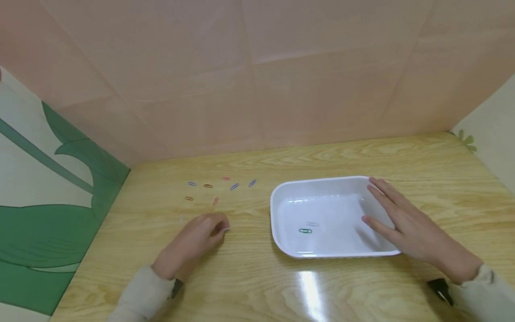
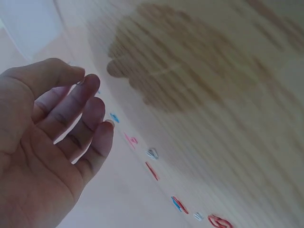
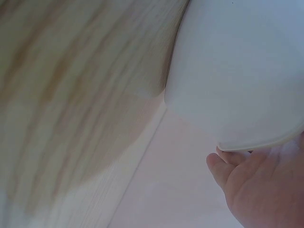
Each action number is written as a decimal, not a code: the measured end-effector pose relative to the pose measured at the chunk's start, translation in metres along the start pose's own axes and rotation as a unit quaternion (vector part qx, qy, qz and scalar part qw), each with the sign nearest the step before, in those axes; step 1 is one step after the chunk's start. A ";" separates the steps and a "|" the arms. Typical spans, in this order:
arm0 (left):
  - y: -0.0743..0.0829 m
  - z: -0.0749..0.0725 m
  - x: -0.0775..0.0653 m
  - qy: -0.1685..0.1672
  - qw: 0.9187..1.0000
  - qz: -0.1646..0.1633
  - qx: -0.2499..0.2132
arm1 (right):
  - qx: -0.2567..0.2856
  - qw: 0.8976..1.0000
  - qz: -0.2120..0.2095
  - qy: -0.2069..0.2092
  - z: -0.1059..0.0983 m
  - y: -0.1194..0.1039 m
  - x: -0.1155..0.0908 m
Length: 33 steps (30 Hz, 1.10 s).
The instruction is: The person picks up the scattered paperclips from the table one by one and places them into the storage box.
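Note:
My left hand (image 1: 197, 236) is above the table, left of the white tray (image 1: 277, 223). Its thumb and index finger pinch a small whitish paper clip (image 1: 227, 229), mostly hidden by the fingertips. My right hand (image 1: 418, 230) rests at the tray's right rim, fingers straight and spread, the thumb reaching over the inside. On the tray floor lie a green paper clip (image 1: 305, 231) and, just behind it, a white paper clip (image 1: 312, 224). Beyond the left hand several loose clips are scattered, among them a pink one (image 1: 216, 201), a brown one (image 1: 189, 198) and a blue one (image 1: 234, 186).
The wood-grain table (image 1: 249, 277) ends at a pinkish covered wall (image 1: 257, 98) behind. A panel with green leaf shapes (image 1: 36, 237) stands along the left side, and a pale wall (image 1: 495, 129) along the right. A faint clear clip (image 1: 182, 219) lies near the left wrist.

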<state>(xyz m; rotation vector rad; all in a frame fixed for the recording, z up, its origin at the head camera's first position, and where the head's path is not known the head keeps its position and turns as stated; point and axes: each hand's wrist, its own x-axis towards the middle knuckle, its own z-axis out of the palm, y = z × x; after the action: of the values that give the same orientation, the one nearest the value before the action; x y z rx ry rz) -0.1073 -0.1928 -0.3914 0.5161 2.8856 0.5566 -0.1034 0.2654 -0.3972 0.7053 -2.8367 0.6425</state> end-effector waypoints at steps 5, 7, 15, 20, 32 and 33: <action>0.002 0.001 0.003 0.030 0.999 0.039 0.003 | 0.000 1.000 0.000 0.004 0.000 0.000 0.001; 0.003 0.000 0.005 0.039 0.998 0.049 -0.004 | 0.000 1.000 0.001 0.005 0.000 0.000 0.001; 0.012 -0.005 0.011 0.056 0.995 0.077 -0.018 | -0.001 1.000 -0.001 0.003 0.001 -0.001 0.000; 0.021 -0.008 0.015 0.074 0.992 0.103 -0.001 | -0.001 1.000 0.004 0.004 0.001 -0.001 0.001; 0.035 -0.013 0.023 0.118 0.979 0.164 0.000 | -0.001 1.000 0.000 -0.001 0.001 0.000 0.000; 0.036 -0.013 0.023 0.120 0.978 0.169 -0.001 | -0.002 1.000 0.000 -0.001 0.001 0.000 0.000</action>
<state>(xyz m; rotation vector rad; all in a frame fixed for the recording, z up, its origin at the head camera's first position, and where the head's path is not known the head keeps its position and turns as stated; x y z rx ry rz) -0.1209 -0.1569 -0.3673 1.0165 3.0377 0.7132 -0.1030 0.2651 -0.3979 0.7062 -2.8378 0.6367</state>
